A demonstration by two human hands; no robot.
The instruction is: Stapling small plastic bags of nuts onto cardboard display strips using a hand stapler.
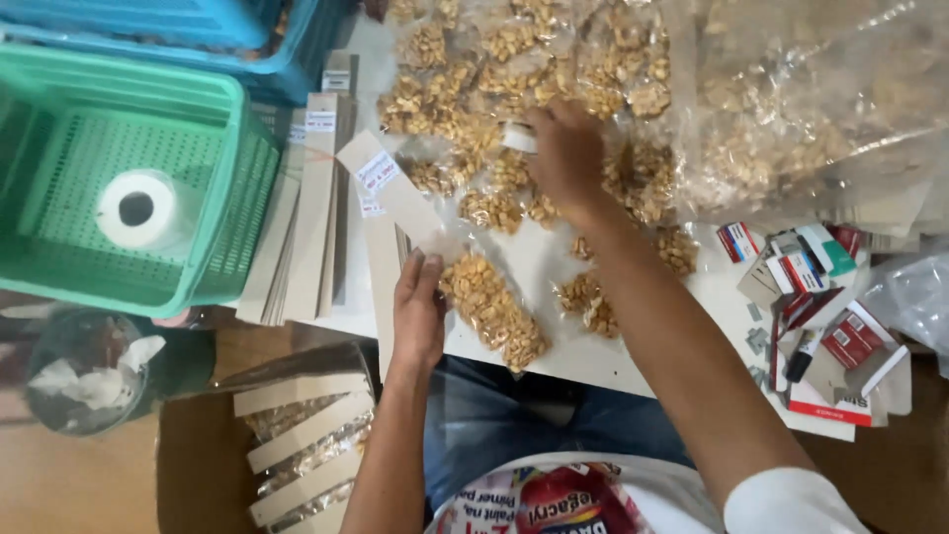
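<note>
Packing step in hand, by the look of it: fitting cardboard header onto snack bag. Left hand (419, 314) pinching long clear bag of peanut snacks (492, 309) at its top end, together with folded cardboard header strip (390, 186) carrying small white label; bag lying diagonally on white counter (534, 259), near front edge. Right hand (565, 150) reaching further back into loose pile of filled bags (514, 94), fingers curled on small white piece (518, 137), grip closed but can't tell what the piece is. Stack of spare header strips (311, 203) just left of held bag, beside green basket (198, 129) with roll of white tape (138, 210) inside. Blue basket (247, 40) behind it. Cardboard box (297, 435) below counter edge holding finished bags with headers on. Small red-and-white boxes and stapler-like clutter (820, 316) at right, large clear sack of snacks (811, 109) upper right. Next move, as judged: needs header squared over bag mouth and held flat with left while right brings fastener or next bag; alignment of fold over seal looks like the fiddly bit.
</note>
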